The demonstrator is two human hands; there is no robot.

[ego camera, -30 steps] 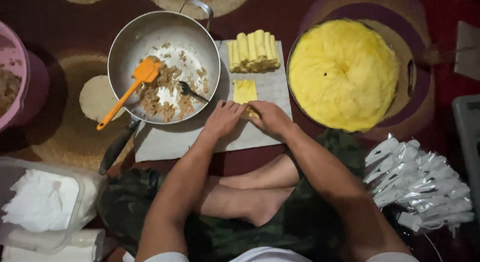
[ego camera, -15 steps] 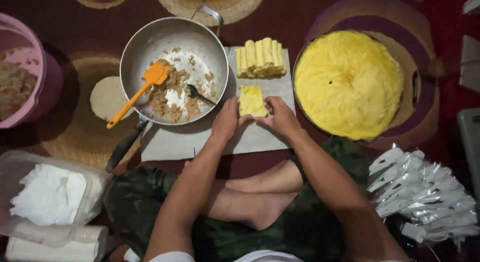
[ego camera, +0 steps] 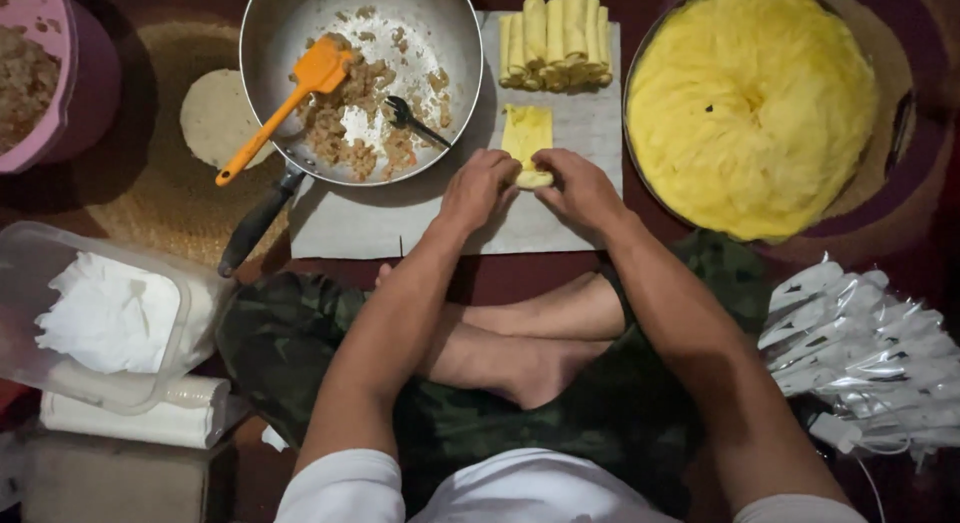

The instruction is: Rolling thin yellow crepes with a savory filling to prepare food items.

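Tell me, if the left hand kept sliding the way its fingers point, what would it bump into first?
The left hand points up and slightly right, onto the yellow wrapper it is rolling. Beyond that lies the row of finished rolls. The pan rim sits close on its left, though depth is unclear.

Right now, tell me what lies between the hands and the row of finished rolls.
In the head view, the yellow wrapper being rolled lies there on the grey mat, between both hands (left hand, right hand) and the rolls.

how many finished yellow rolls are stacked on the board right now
6 rolls show, side by side at the far edge of the board, beside the pan; more may lie hidden underneath.
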